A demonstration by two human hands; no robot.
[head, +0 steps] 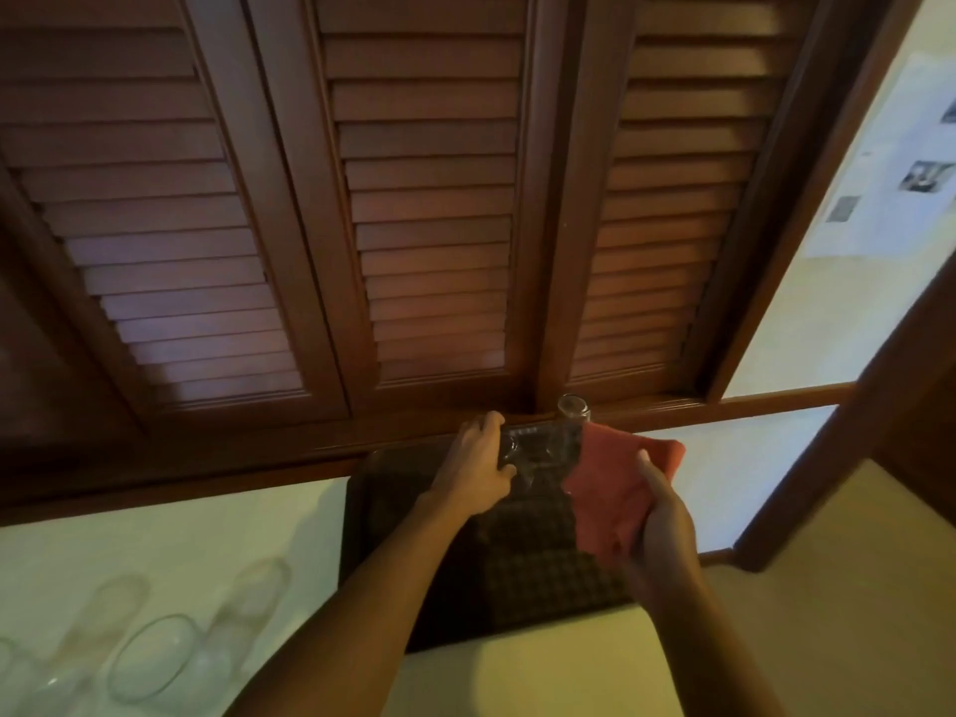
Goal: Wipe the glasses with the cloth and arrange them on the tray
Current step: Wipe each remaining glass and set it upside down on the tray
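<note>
Left hand [478, 460] curled round a clear glass [538, 452] at frame centre, over the dark tray [517, 566]. Right hand [659, 530] gripping the red cloth [615, 489] just beside it. More glasses [155, 649] at lower left.

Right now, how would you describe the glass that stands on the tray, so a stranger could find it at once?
Find the dark checked tray on the pale counter below the wooden shutters. At its far edge, just above the red cloth, one clear glass stands upright. The other glasses stand off the tray, on the counter at the near left.
</note>
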